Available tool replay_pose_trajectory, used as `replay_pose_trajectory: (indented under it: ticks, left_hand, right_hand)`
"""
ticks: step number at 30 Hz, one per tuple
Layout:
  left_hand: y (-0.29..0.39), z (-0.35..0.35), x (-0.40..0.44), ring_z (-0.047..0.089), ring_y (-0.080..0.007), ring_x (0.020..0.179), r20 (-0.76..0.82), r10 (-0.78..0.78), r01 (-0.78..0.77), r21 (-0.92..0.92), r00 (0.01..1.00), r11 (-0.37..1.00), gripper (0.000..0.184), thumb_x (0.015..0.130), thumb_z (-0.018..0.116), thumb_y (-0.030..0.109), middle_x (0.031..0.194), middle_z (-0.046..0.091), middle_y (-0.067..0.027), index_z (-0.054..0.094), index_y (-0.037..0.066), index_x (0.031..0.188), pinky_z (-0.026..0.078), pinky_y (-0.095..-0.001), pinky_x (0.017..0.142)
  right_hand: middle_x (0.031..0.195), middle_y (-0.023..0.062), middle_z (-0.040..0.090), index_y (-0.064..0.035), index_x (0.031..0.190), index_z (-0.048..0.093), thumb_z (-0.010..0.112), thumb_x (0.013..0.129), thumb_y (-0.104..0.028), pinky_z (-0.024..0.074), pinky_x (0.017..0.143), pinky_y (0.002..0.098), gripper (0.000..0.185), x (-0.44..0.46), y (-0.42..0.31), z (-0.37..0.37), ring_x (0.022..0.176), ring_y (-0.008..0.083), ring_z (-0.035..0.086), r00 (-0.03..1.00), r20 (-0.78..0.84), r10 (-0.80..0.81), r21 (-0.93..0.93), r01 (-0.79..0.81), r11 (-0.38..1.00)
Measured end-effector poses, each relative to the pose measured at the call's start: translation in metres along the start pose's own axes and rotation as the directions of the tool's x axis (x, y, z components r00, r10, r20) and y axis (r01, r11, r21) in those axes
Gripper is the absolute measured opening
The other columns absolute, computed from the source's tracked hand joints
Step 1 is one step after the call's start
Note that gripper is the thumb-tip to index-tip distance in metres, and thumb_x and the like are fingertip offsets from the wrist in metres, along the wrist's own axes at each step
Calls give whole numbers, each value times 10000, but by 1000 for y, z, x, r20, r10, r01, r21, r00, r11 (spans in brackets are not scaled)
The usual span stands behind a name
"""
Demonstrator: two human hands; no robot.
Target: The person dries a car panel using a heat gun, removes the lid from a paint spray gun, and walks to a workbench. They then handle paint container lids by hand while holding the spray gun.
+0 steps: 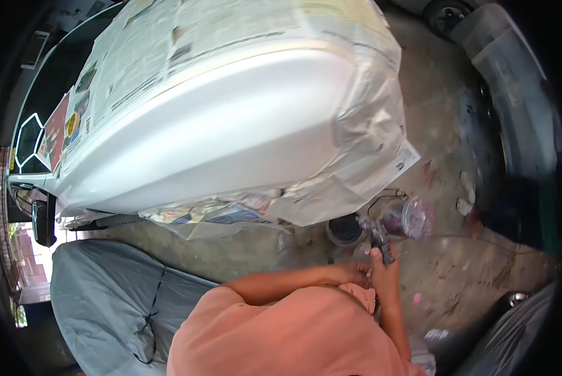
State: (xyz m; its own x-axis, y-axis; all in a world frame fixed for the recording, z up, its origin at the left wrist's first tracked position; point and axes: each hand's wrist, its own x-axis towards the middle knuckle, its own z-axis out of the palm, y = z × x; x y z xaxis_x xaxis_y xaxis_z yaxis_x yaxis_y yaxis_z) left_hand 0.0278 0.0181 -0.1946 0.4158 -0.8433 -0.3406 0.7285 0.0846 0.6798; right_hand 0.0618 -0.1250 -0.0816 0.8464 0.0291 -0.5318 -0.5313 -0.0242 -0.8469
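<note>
The dark spray gun (380,242) lies at the upper end of the right hand (386,268), whose fingers are closed around its lower part; from that hand, the gun's head points toward eleven o'clock. The left hand (360,273) is at about seven o'clock from the gun, its fingers curled close beside the right hand; whether it grips anything cannot be told.

Taking directions from the gun, with twelve at the top of the view, a black bucket (345,230) is near at ten o'clock. A container wrapped in clear plastic (418,217) stands at two o'clock, and pale footwear (467,187) lies farther out that way on the stained concrete floor (440,269). Translucent masking sheet (371,147) hangs at twelve, around the end of a white car body (231,119) that stretches out at ten. Newspaper (199,47) covers its upper side. A grey cover (105,294) spreads between eight and nine o'clock.
</note>
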Motion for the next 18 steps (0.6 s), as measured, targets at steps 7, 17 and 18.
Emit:
replay_pose_trajectory:
  ticks: [7, 17, 18]
  left_hand:
    - [20, -3, -207, 635, -105, 1096, -38, 83, -89, -205, 996, 975, 82, 1035, 653, 190, 1130, 669, 12, 628, 114, 1057, 549, -301, 910]
    - [55, -4, -315, 678, -104, 881, -236, 226, -230, 14, 945, 973, 134, 1037, 658, 186, 981, 728, -13, 706, 62, 1059, 567, -280, 777]
    - [55, -9, -320, 674, -99, 872, -232, 227, -227, 25, 946, 973, 150, 1038, 661, 197, 975, 728, -10, 712, 60, 1068, 562, -275, 769]
  right_hand:
    - [883, 16, 651, -25, 1127, 641, 684, 1000, -301, 426, 547, 243, 307, -96, -38, 175, 646, 56, 518, 999, 23, -22, 85, 20, 996]
    - [862, 59, 652, 12, 1252, 612, 720, 983, -367, 483, 714, 294, 477, -150, -92, 280, 758, 116, 522, 967, -24, -253, -22, 252, 967]
    - [833, 69, 641, 16, 1245, 606, 715, 984, -381, 480, 703, 298, 487, -152, -95, 287, 751, 125, 516, 960, -20, -281, -29, 280, 960]
